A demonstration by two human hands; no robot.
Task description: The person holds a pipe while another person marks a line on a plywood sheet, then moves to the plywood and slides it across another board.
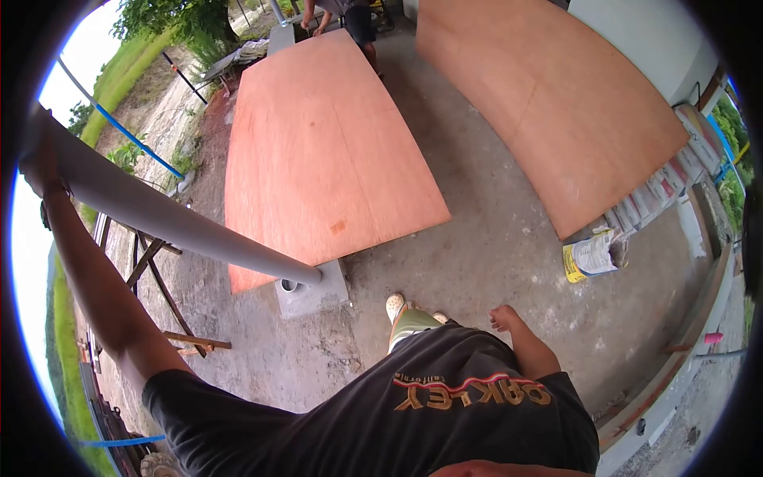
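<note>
My left hand point(37, 155) is raised far out to the left and wraps around the upper part of a long grey pipe point(175, 219). The pipe slants down to a grey concrete block point(322, 292) on the ground, where its lower end rests. My right hand point(505, 318) hangs by my hip with the fingers loosely curled and nothing in it. A large reddish plywood sheet point(326, 151) lies flat on the concrete just beyond the block. My foot in a light shoe point(395, 304) stands beside the block.
A second plywood sheet point(548, 103) leans against the white wall on the right, with a yellow-and-white sack point(590, 254) at its foot. Another person point(354, 20) bends at the far end of the flat sheet. Wooden trestle legs point(159, 278) stand at the left, with grass beyond.
</note>
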